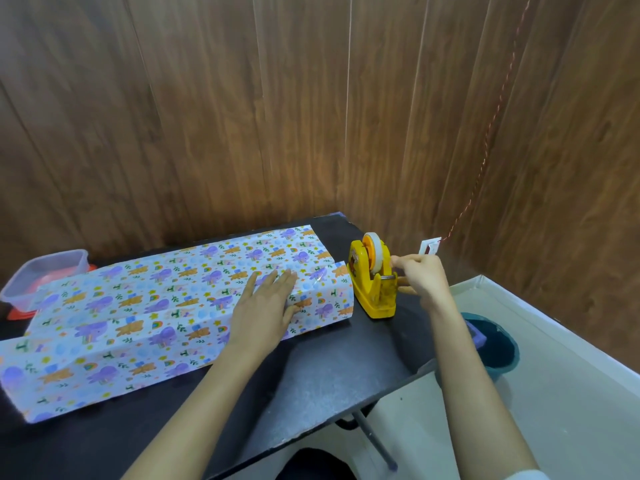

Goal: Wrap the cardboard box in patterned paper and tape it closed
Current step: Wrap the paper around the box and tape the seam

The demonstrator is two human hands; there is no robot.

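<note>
Paper (156, 306) printed with purple and orange figures is folded round a long shape lying across the black table (311, 375); the box is hidden beneath it. The overlapped edge runs along the top, and loose paper extends past both ends. A shiny patch, seemingly clear tape, is seen on the seam just beyond the fingertips of the left hand (266, 299).

That hand is laid flat, palm down, on the right part of the parcel. Its fingers are straight and close together, pointed away from the body, and nothing is gripped; the paper is only pressed. The forearm is stretched up from the lower middle of the view.

The right hand (420, 275) is raised at the yellow dispenser (372, 289), which stands just beside the parcel's right end. Its fingers are curled, with thumb and forefinger pinched against the roll of tape (375, 251), on the loose end as far as can be told. The wrist is bent slightly inward.

A plastic tub (41, 275) is set at the table's far left. A teal bucket (498, 348) stands on the floor below the right forearm.
</note>
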